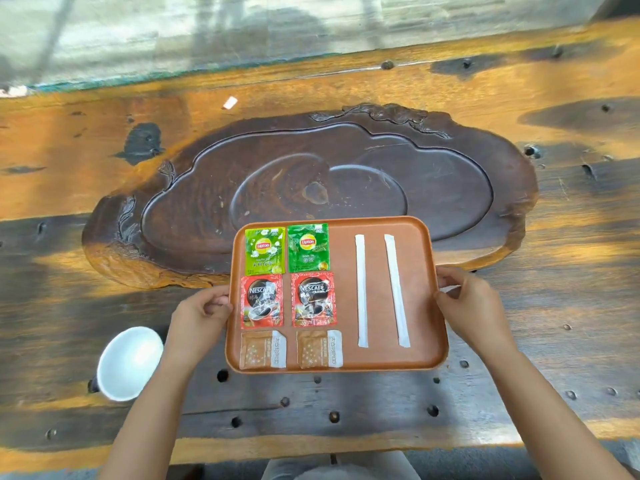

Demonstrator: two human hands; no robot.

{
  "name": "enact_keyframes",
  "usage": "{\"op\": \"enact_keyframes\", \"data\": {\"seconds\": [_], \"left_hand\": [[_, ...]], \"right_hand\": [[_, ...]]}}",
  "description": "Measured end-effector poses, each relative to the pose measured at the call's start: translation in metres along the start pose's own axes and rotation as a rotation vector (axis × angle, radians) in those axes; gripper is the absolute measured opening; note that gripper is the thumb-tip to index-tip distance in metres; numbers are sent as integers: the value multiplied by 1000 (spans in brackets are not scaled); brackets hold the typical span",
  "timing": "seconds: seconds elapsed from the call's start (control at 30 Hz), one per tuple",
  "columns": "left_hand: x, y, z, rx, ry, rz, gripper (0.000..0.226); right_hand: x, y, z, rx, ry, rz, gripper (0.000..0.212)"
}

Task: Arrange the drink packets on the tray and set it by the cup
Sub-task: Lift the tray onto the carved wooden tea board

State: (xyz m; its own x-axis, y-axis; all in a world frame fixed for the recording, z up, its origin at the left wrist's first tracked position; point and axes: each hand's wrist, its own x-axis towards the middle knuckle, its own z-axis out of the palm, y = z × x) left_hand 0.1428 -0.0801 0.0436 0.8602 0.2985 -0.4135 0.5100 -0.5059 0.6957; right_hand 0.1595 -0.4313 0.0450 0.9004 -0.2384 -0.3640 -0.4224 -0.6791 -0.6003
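Note:
A brown rectangular tray (420,355) sits at the table's near middle. On its left half lie two green tea packets (265,250) (308,247), two red coffee packets (262,301) (313,298) below them, and two brown sugar packets (262,349) (319,348) at the front. Two white paper-wrapped sticks (361,289) (397,289) lie on its right half. My left hand (201,315) grips the tray's left rim. My right hand (465,301) grips the right rim. A white cup (129,362) stands left of the tray, beside my left forearm.
A large dark carved wooden tea board (450,181) lies behind the tray, and the tray's far edge overlaps it. The wooden table (571,306) has dark knots and holes. A small white scrap (229,102) lies far back.

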Motion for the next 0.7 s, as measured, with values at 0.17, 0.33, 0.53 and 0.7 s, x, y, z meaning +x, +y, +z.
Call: {"op": "enact_keyframes", "data": {"seconds": [0.17,0.33,0.53,0.7], "left_hand": [[67,22,-18,74,12,125,29],[134,33,-32,19,31,97,40],[194,39,-30,-15,32,90,38],[212,37,-21,-8,36,90,32]], "right_hand": [[59,-41,6,-22,46,-50,30],[113,-75,17,2,61,-72,35],[168,-100,37,-59,113,-97,39],[185,-103,46,-92,114,-106,39]]}}
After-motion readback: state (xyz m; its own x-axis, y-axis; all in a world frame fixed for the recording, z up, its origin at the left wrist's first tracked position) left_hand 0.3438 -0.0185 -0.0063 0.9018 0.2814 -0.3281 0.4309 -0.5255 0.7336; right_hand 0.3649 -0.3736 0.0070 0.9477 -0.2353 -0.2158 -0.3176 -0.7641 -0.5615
